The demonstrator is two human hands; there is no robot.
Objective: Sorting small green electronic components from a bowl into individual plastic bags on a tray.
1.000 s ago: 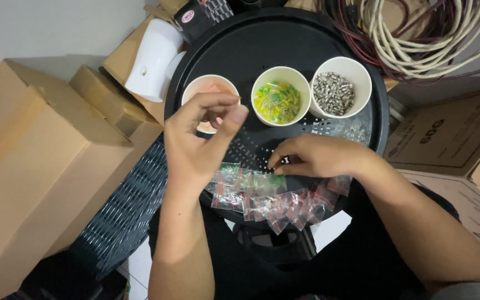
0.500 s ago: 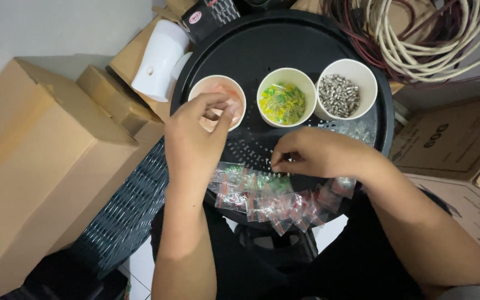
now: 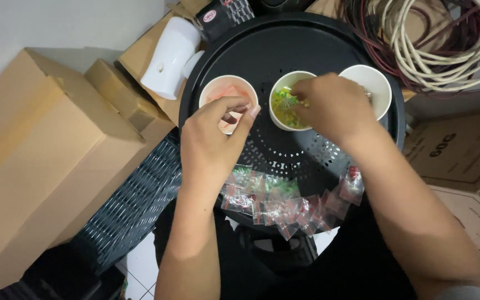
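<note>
My left hand [image 3: 213, 140] hovers over a white cup of pale pink pieces [image 3: 226, 90], thumb and fingers pinched together; I can make out nothing between them. My right hand [image 3: 334, 105] reaches across the black round tray [image 3: 284, 44], its fingertips dipping into the middle cup of yellow and green pieces [image 3: 282, 108]. What those fingertips hold is hidden. A third white cup [image 3: 376, 83] at the right is mostly covered by my right hand. Several small clear zip bags with red strips [image 3: 287, 208] lie along the tray's near edge.
Brown cardboard boxes [image 3: 40, 161] stand at the left and more boxes [image 3: 462, 144] at the right. A white plastic device [image 3: 170, 55] lies beside the tray. Coiled cables [image 3: 440, 39] pile up at the back right. A dark woven basket [image 3: 134, 205] sits below left.
My right hand has lifted off the tray near the bags and moved up to the yellow and green cup. My left hand has stayed pinched over the pink cup.
</note>
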